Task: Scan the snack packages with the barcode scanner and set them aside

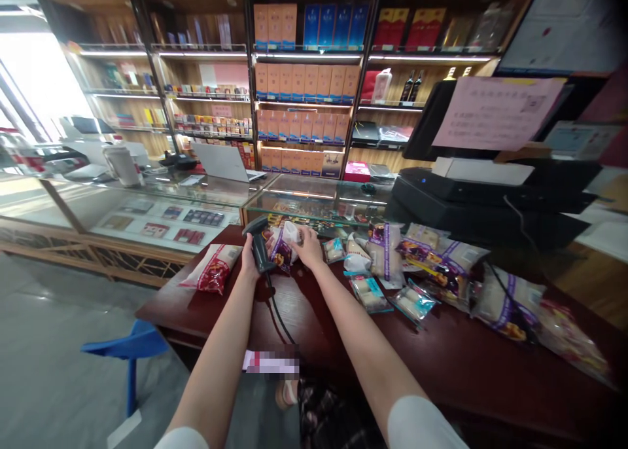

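black scanner gripped in left hand, right hand fingers pinching snack pkt.

Small retail shop, seen at the checkout counter. Far wall is lined with lit display shelves stacked with boxed goods in orange, blue and red, plus a few bottles to the right. Glass showcase counters run across the middle, small packs laid out under the glass, an open laptop on top. Near right, a dark wooden counter carries a black till machine with a screen and a pink paper notice, a corded handheld barcode scanner, and many bagged snack packets. A blue plastic stool stands near left on the grey floor.
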